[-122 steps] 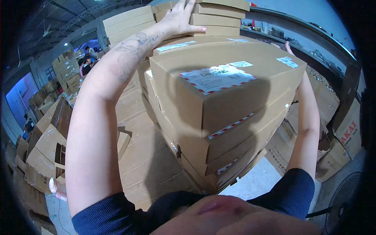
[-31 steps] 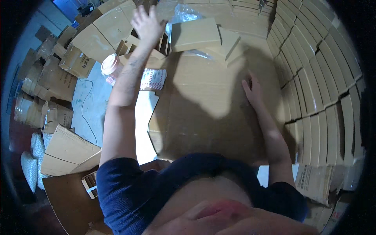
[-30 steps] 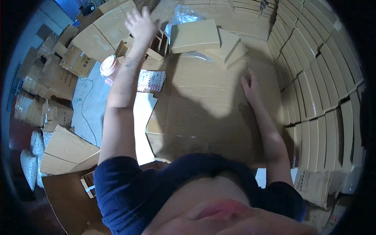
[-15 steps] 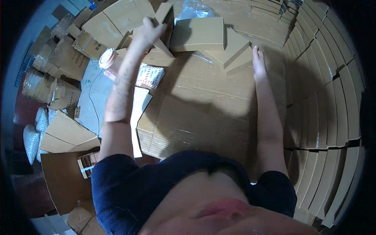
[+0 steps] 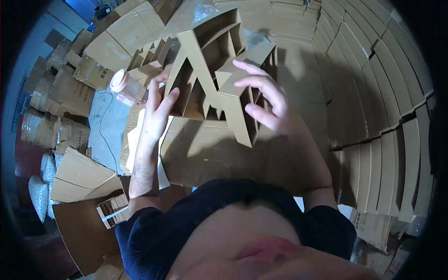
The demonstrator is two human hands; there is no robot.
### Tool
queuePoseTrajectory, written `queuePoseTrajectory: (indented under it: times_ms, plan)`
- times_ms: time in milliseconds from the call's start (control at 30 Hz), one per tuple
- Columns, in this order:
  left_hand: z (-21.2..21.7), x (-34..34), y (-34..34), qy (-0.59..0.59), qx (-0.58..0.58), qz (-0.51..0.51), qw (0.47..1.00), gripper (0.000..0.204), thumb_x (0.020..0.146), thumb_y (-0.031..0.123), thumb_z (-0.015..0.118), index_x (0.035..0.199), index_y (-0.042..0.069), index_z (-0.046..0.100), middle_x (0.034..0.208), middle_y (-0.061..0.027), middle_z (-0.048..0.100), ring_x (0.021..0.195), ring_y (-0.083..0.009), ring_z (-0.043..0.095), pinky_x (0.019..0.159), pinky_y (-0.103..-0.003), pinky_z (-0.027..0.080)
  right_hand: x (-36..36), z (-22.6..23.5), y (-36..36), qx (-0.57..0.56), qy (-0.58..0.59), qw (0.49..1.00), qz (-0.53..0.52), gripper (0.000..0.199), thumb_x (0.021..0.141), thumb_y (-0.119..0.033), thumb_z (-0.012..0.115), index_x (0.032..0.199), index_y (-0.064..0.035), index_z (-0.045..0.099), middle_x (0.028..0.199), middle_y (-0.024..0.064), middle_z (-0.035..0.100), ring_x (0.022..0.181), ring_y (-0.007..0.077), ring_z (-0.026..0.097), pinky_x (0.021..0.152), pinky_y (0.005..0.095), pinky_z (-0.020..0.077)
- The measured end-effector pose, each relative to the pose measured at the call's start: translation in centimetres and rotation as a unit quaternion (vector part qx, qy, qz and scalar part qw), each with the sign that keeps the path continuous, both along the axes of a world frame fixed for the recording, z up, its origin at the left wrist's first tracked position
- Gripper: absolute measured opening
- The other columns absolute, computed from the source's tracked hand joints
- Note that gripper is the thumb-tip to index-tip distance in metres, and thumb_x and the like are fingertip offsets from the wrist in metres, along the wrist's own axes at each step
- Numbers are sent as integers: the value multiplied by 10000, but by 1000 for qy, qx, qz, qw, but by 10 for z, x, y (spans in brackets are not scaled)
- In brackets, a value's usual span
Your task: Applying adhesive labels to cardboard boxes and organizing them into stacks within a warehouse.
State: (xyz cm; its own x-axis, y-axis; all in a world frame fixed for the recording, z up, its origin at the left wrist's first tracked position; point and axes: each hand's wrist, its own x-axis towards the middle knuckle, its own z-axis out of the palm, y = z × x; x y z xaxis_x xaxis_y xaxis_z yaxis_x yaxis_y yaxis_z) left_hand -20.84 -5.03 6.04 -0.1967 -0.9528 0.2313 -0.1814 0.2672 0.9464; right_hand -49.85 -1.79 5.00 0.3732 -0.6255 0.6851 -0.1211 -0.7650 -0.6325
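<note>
Several brown cardboard trays with inner dividers [image 5: 207,70] stand tilted against one another above the middle of the cardboard-topped work surface, some crossing at angles. My left hand [image 5: 158,100] grips the left end of the leftmost tray, thumb in front and fingers partly hidden behind it. To the right, my right hand [image 5: 268,95] has its fingers spread around the near right tray [image 5: 238,112]. Its fingertips overlap the tray in view; whether they touch it I cannot tell. The lower edges of the trays are partly in shadow.
A lidded cup [image 5: 122,81] stands left of my left hand, near another divided tray [image 5: 151,56]. Tall stacks of flat cardboard boxes [image 5: 368,84] line the right side. An open carton [image 5: 79,224] sits at lower left, and clear plastic [image 5: 204,12] lies at the far edge.
The cardboard pieces at the far side are now nearer and upright in a tilted cluster. My left hand has come nearer and taken hold; my right hand has swung left to the trays.
</note>
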Motion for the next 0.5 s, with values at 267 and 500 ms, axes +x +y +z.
queuePoseTrajectory:
  times_ms: [267,500]
  plan:
    - [-78,-1,1,-88,-69,82,990,536,971,225,592,1413,-17,409,1399,-188,493,1323,-302,440,1126,-407,317,6,-3,22,15,177,971,-159,461,947,-118,583,1401,-96,504,1438,142,501,1304,307,505,1116,403,395]
    - [-52,-50,29,-73,-72,7,995,731,941,418,630,1456,-25,361,1404,-232,464,1169,-269,553,934,-381,494,-20,-30,-35,38,89,965,-242,360,949,-72,539,1303,-84,602,1298,147,613,1142,289,584,1017,380,438]
